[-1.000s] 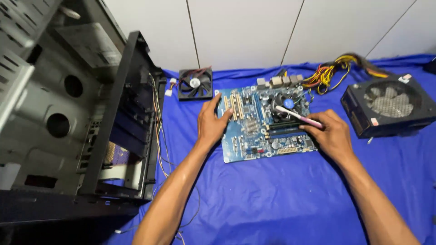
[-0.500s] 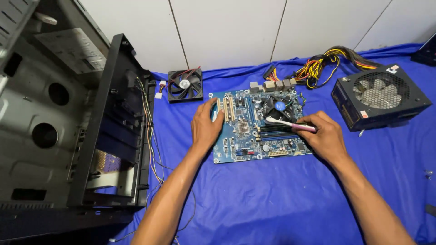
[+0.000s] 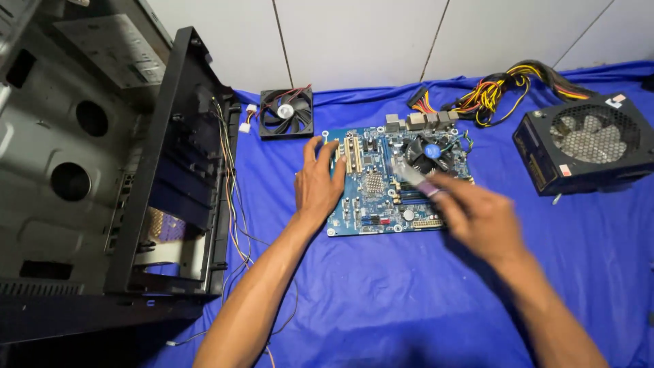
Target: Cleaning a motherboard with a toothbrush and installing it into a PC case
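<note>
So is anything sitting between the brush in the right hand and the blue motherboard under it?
Nothing visible. The right hand holds the blurred brush directly over the motherboard, beside the cooler fan. The left hand rests flat on the board's left edge, clear of the brush.

Two bare forearms, no sleeves, ringless fingers [image 3: 320, 155]

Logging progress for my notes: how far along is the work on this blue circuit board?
Done: the blue circuit board lies out of the open computer case on the blue cloth. In hand: the left hand steadies its edge; the blurred right hand holds a slim tool over it. Left: the case fan and power supply lie loose beside it.
</note>
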